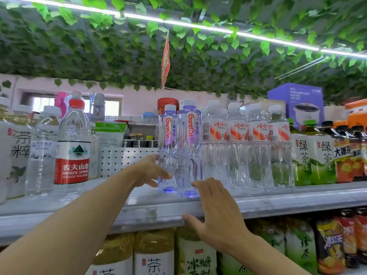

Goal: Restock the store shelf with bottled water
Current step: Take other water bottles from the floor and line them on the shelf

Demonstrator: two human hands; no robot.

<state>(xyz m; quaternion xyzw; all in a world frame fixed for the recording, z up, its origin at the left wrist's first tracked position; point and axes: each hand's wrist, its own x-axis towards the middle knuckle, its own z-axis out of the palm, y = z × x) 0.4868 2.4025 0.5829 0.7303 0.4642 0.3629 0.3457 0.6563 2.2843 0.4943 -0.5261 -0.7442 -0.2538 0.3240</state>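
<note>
Nongfu bottle [72, 143] sits far left, then a gap. Left hand [148, 171] curls its fingers [158, 174] round the rear upright Ganten bottle [168, 149]. Front Ganten bottle [189, 147] stands beside it, just above the right hand [215, 211], spread loose, holding nothing, at the shelf [297, 203] edge. Wahaha bottles [246, 143] crowd right.

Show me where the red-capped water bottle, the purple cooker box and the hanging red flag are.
red-capped water bottle [72, 147], head view, on its white and red label.
purple cooker box [296, 102], head view, on its front face.
hanging red flag [165, 60], head view, on its middle.
</note>
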